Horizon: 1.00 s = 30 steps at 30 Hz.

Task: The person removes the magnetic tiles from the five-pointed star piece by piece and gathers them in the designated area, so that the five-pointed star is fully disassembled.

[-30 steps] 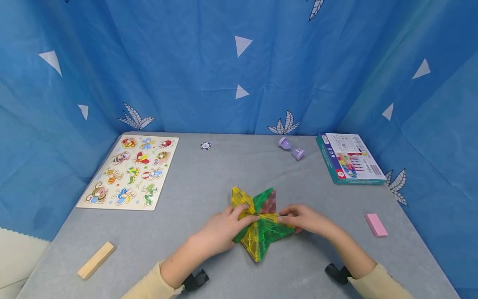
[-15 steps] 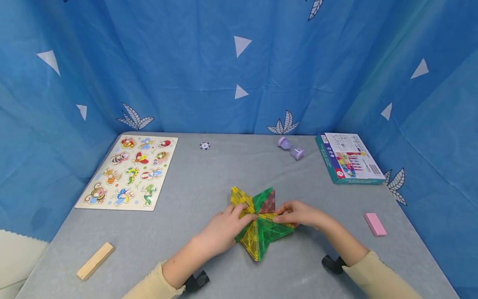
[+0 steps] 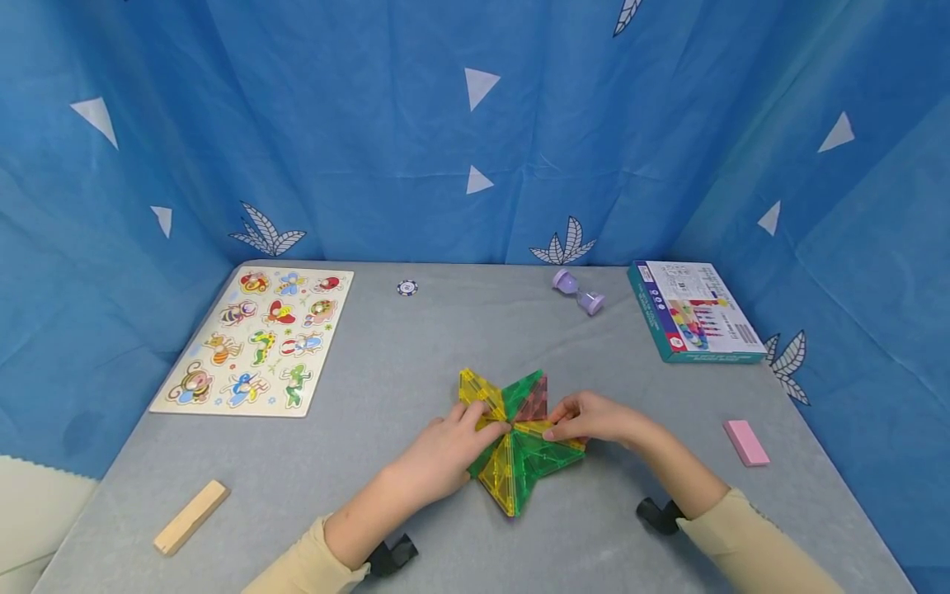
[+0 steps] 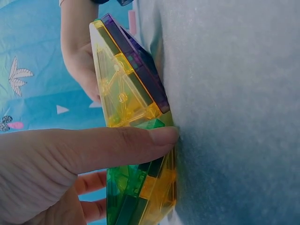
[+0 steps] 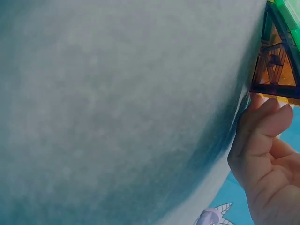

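Note:
A star-like build of translucent magnetic tiles (image 3: 514, 483), yellow, green and reddish, lies mid-table in the head view. My left hand (image 3: 441, 458) holds its left side. In the left wrist view, the thumb (image 4: 136, 144) lies across green and yellow tiles (image 4: 123, 86), with fingertips behind them; a purple tile (image 4: 140, 70) shows alongside. At the star's right arm, my right hand (image 3: 597, 419) pinches a yellow tile between thumb and fingers. The right wrist view shows curled fingers (image 5: 269, 122) touching the edge of an orange-looking tile (image 5: 276, 65). The star's underside is hidden.
An insect puzzle board (image 3: 256, 342) lies at the back left, a wooden block (image 3: 191, 518) at the front left. Farther back are a poker chip (image 3: 406, 287) and a purple sand timer (image 3: 578, 292). A flat box (image 3: 698, 313) and a pink block (image 3: 746, 443) lie right.
My right hand has shifted slightly left and away from me along the star's right arm. The left hand stays on the star, nearly still. The star keeps its place.

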Each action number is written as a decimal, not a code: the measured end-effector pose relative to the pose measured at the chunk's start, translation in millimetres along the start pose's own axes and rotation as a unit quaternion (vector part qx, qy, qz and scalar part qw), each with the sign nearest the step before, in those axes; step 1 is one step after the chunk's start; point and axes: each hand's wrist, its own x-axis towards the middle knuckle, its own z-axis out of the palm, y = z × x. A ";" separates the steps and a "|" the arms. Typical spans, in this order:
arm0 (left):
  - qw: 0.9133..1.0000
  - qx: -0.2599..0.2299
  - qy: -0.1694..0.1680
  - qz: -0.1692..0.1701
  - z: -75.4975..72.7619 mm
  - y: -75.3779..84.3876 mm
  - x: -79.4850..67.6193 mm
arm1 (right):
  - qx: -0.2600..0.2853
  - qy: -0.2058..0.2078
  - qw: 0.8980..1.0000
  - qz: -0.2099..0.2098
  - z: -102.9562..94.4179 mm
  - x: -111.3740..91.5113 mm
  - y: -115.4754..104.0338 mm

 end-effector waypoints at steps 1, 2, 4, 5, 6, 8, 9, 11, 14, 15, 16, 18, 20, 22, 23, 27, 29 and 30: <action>1.000 0.002 0.001 0.001 -0.1 0.1 0.2 | 0.002 -0.001 1.000 0.001 -0.2 0.0 -0.3; 1.000 0.003 0.002 0.002 -0.1 0.1 0.3 | 0.003 -0.003 1.000 0.002 -0.5 0.1 -0.7; 1.000 0.007 0.006 0.004 -0.4 0.2 0.8 | 0.008 -0.007 1.000 0.004 -0.9 0.3 -0.9; 1.000 0.008 0.007 0.005 -0.6 0.3 1.0 | 0.011 -0.009 1.000 0.004 -1.1 0.5 -1.3; 1.000 0.009 0.008 0.005 -0.8 0.4 1.2 | 0.012 -0.010 1.000 0.005 -1.4 0.6 -1.6; 1.000 0.011 0.009 0.006 -1.3 0.7 1.3 | 0.014 -0.012 1.000 0.008 -1.9 1.0 -2.6; 1.000 0.012 0.010 0.006 -1.5 0.8 1.5 | 0.014 -0.012 1.000 0.012 -1.9 1.4 -2.9; 1.000 0.014 0.010 0.007 -1.9 1.2 1.2 | 0.009 -0.010 1.000 0.018 -2.2 2.1 -4.2; 1.000 0.019 0.013 0.009 -2.0 1.6 0.5 | -0.009 -0.009 1.000 0.026 -1.4 3.1 -5.9; 1.000 0.020 0.014 0.009 -1.8 1.7 0.4 | -0.015 -0.008 0.999 0.026 -0.9 3.4 -6.5; 1.000 0.020 0.014 0.010 -1.6 1.8 0.3 | -0.022 -0.008 0.999 0.026 -0.4 3.6 -7.2; 1.000 0.022 0.015 0.009 -1.3 1.9 0.4 | -0.030 -0.009 0.999 0.023 0.4 4.2 -7.9; 1.000 0.024 0.013 0.007 -1.0 2.0 0.5 | -0.031 -0.012 0.999 0.020 0.7 4.6 -8.3; 1.000 0.024 0.013 0.006 -0.9 2.0 0.8 | -0.028 -0.014 0.999 0.019 0.5 4.8 -8.3; 1.000 0.024 0.012 0.006 -1.0 2.1 0.7 | -0.026 -0.016 0.999 0.020 0.3 4.9 -8.2; 1.000 0.020 0.011 0.006 -1.5 2.1 1.0 | -0.020 -0.017 0.999 0.023 -0.2 5.0 -8.4; 1.000 0.020 0.009 0.006 -1.3 2.1 1.2 | -0.019 -0.017 0.999 0.026 -0.5 5.4 -8.5; 1.000 0.020 0.008 0.006 -1.3 2.1 1.3 | -0.018 -0.016 0.999 0.027 -0.6 5.5 -8.6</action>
